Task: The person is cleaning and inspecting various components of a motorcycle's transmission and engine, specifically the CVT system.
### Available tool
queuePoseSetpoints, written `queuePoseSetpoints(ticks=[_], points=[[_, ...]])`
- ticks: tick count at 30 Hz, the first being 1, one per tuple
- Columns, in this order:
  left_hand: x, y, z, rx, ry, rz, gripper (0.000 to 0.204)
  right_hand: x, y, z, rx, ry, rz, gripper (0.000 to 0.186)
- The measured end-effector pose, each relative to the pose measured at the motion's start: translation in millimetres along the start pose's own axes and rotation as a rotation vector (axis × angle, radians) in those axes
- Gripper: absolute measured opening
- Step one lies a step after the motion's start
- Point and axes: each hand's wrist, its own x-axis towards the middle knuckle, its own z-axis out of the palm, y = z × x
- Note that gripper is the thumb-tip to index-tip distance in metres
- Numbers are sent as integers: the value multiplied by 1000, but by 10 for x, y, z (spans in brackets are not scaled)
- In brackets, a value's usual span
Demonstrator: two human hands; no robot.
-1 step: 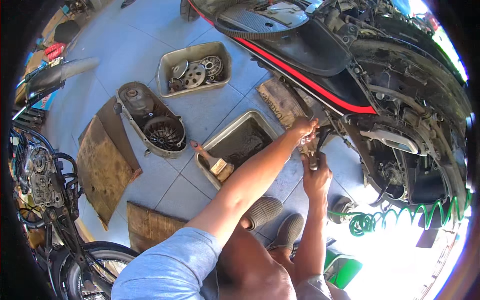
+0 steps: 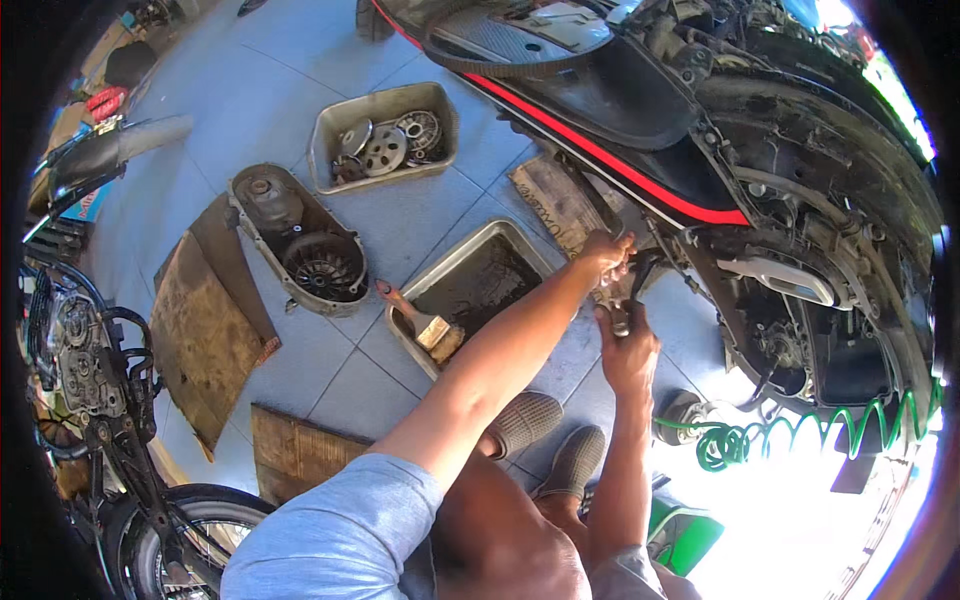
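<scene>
My left hand (image 2: 606,258) is closed at the lower frame of the scooter (image 2: 620,130); what its fingers hold is too small to make out. Just below it, my right hand (image 2: 628,342) grips a short metal piece (image 2: 620,320), possibly a tool, near a dark lever or bracket (image 2: 645,275). Worn cardboard (image 2: 545,200) lies under that side of the scooter. Left of my hands a metal tray (image 2: 455,245) holds dark, dirty liquid, with a paintbrush (image 2: 428,322) resting in it, partly behind my left forearm.
An engine cover (image 2: 265,195) and a bin of round metal parts (image 2: 385,150) stand farther back. Cardboard sheets (image 2: 200,350) lie left, beside another motorcycle (image 2: 85,350). A coiled green hose (image 2: 715,445) is at right. My sandalled feet (image 2: 570,460) are below.
The view has shifted very slightly. My right hand has moved a little left and up with the metal piece; my left hand stays about where it was.
</scene>
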Motion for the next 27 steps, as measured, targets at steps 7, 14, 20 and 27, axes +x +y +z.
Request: queuePoseSetpoints(ticks=[7, 14, 20, 27], points=[[47, -76, 86, 8, 14, -83, 47, 73, 41, -104, 54, 2, 85, 38], [-107, -52, -7, 7, -122, -152, 30, -21, 160, 23, 176, 54, 7, 33], [-245, -38, 118, 25, -78, -126, 40, -42, 188, 9, 172, -11, 13, 42], [-161, -18, -21, -235, -100, -263, 44, -115, 181, 46, 143, 5, 11, 40]])
